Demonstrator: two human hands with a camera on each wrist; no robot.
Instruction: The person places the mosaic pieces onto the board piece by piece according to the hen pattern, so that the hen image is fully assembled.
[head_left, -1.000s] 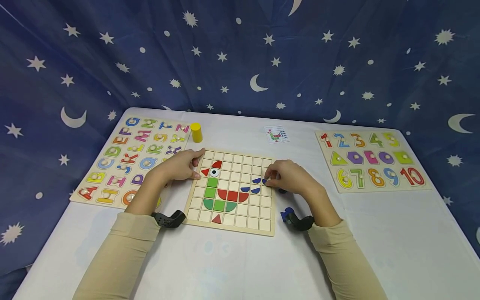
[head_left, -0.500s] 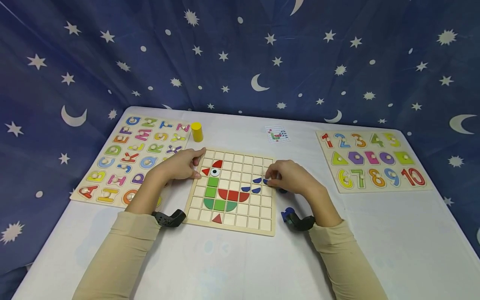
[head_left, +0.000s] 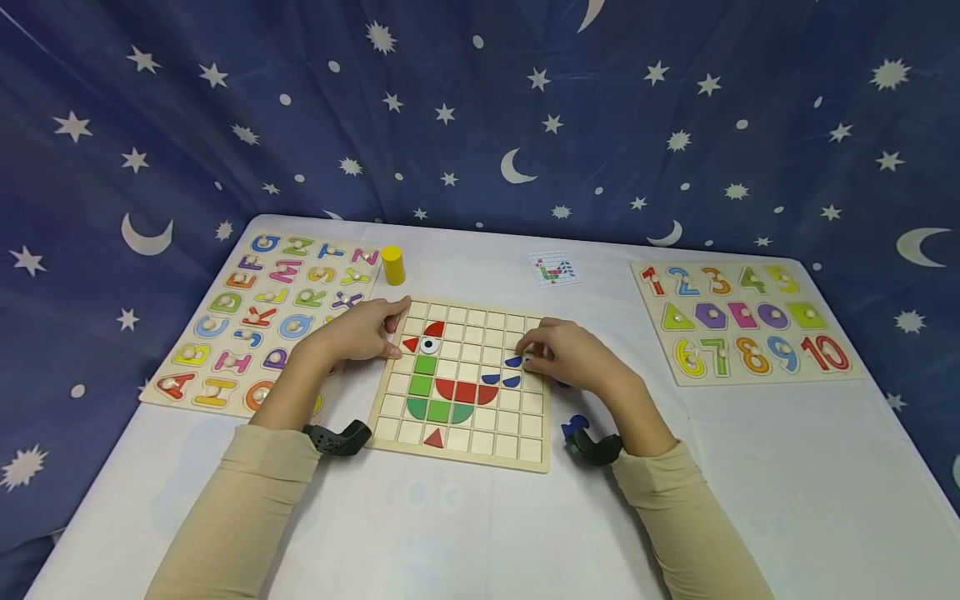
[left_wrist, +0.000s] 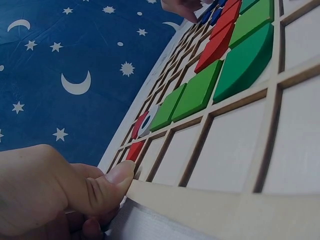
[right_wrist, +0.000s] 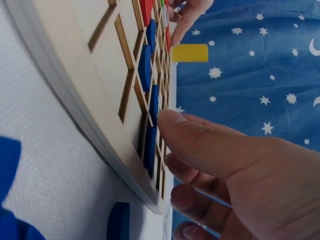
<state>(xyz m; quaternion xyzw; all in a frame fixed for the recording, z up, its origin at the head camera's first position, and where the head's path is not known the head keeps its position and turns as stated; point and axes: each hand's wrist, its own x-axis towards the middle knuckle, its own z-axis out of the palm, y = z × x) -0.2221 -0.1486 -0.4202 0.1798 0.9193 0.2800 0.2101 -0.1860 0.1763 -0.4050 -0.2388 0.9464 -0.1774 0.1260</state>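
A wooden grid board (head_left: 472, 460) lies on the white table, bearing a bird shape of red, green and blue pieces and a round eye piece (head_left: 429, 344). My left hand (head_left: 360, 329) holds the board's left edge, its thumb (left_wrist: 120, 175) on the frame and its other fingers curled below. Over the board's right side, my right hand (head_left: 566, 354) has its thumb tip right at a blue piece (right_wrist: 154, 105). Another blue piece (right_wrist: 149, 150) sits in the grid beside that thumb, hidden by the hand in the head view. Its other fingers curve loosely.
Loose blue pieces (head_left: 576, 423) lie right of the board. A letter puzzle (head_left: 225, 333) stands left, partly behind the left forearm; a number puzzle (head_left: 742, 321) is at right. A yellow cylinder (head_left: 393, 265) and a picture card (head_left: 554, 269) are behind the board.
My right hand has shifted slightly left from the blue piece near the right edge towards the neighbouring blue piece. The left hand stays on the board's edge.
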